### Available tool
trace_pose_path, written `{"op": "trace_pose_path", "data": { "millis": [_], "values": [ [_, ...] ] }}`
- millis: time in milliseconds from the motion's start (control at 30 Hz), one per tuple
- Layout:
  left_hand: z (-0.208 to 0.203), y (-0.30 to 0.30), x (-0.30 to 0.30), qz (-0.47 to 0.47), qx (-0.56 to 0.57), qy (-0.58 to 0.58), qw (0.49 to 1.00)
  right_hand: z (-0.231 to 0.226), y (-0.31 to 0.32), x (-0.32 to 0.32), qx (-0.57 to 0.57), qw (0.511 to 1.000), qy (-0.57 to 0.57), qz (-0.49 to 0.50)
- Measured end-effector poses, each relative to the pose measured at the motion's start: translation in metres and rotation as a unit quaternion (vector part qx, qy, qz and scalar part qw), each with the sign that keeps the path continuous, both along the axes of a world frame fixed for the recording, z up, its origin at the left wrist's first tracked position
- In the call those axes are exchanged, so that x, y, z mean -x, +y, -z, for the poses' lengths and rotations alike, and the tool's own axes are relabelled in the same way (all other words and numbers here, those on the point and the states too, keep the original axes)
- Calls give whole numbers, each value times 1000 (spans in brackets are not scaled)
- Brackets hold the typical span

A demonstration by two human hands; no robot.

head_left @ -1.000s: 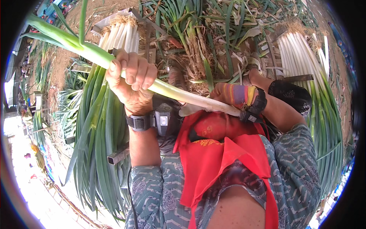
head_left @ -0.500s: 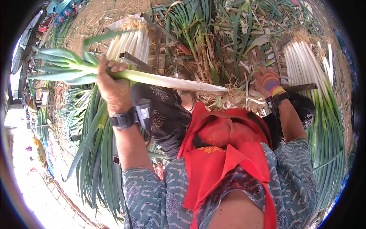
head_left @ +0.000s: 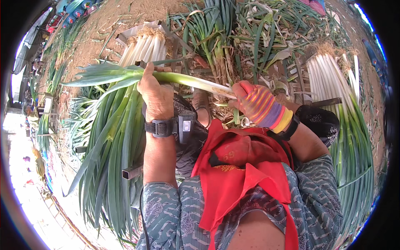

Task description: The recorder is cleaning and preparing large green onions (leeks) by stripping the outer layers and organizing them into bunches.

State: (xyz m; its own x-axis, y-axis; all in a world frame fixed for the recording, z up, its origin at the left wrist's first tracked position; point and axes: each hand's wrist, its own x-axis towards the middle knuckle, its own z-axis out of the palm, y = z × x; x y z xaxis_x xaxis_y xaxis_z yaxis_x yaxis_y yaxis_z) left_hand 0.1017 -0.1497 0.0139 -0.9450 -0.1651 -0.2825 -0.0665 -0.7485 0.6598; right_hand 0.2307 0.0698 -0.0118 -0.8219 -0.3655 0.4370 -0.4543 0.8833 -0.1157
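A long green onion (head_left: 193, 81) lies sideways across the front of me, its green leaves (head_left: 104, 76) to the left and its white stalk to the right. My left hand (head_left: 156, 95), bare, is wrapped round it where the leaves meet the stalk. On my right hand (head_left: 259, 105) is a striped knitted glove; its fingers are closed on the white end, and hide the tip. Left of me stands a pile of green onions (head_left: 143, 46), white ends and roots pointing away, with leaves hanging toward me. A similar pile (head_left: 323, 75) lies at the right.
Metal frames hold both piles; one bar end (head_left: 132, 173) juts out beside my left forearm, another (head_left: 327, 102) at the right. Untrimmed green onions (head_left: 216, 46) lie straight ahead. Leaf scraps (head_left: 275, 37) litter the ground beyond. A red apron (head_left: 241, 154) covers my lap.
My left hand has moved right and slightly down with the green onion. My right hand has come up from lower among the scraps at the right and closed on the white end.
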Motion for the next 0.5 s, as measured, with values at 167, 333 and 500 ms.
{"op": "trace_pose_path", "data": {
  "millis": [167, 333, 500],
  "values": [
    [3, -4, -5, 17, -22, -12, 1000, -3, 11, -3, 34, 996, -65, -39],
    [5, 0, -8, 24, -6, -6, 1000, 3, 3, -8, 28, 999, -14, -11],
    [8, 11, -10, 21, 35, -25, 999, -11, -15, 0, 35, 992, 115, 47]
  ]
}}
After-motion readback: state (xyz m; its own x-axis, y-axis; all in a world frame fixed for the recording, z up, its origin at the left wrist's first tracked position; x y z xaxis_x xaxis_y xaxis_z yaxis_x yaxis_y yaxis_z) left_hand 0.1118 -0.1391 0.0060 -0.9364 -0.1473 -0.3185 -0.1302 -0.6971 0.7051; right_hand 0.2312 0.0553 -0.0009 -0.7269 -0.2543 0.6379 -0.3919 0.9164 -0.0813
